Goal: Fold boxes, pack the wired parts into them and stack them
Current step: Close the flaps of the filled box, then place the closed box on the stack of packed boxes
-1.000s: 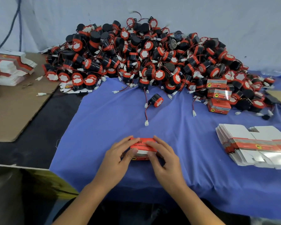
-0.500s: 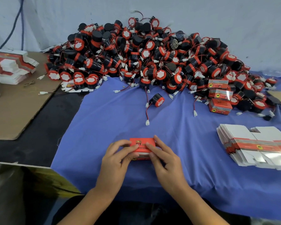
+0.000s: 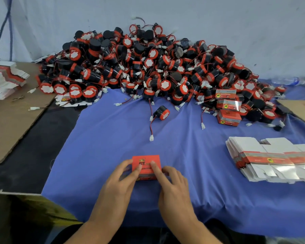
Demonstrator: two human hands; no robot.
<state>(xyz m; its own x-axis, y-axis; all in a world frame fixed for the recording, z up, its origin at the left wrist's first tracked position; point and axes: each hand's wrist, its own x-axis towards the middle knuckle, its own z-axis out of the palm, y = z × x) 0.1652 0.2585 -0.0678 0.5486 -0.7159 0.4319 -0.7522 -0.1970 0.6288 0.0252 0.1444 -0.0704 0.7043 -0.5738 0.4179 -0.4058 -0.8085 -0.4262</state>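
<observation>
Blue cloth (image 3: 113, 138) covers the middle of your counter, with a pale wall behind it.

Head view: the red box (image 3: 146, 162) sits near the front edge, about centre, clamped between your hands. Your left hand (image 3: 118, 184) grips its left end with the thumb on the lid. Your right hand (image 3: 173, 184) holds the right end, forefinger pressed across the top.

A second ago a white flap showed under your fingers. Now only the printed red face is up, so the lid looks tucked in and this box reads as closed. Whether a part is inside, you cannot tell from here.

That would make it ready for the finished boxes (image 3: 227, 106), stacked toward the right edge at the foot of the pile of wired parts (image 3: 148, 67) along the back. One loose part (image 3: 161, 112) lies alone on the cloth beyond the box. Flat box blanks (image 3: 253, 155) wait at the right edge.
</observation>
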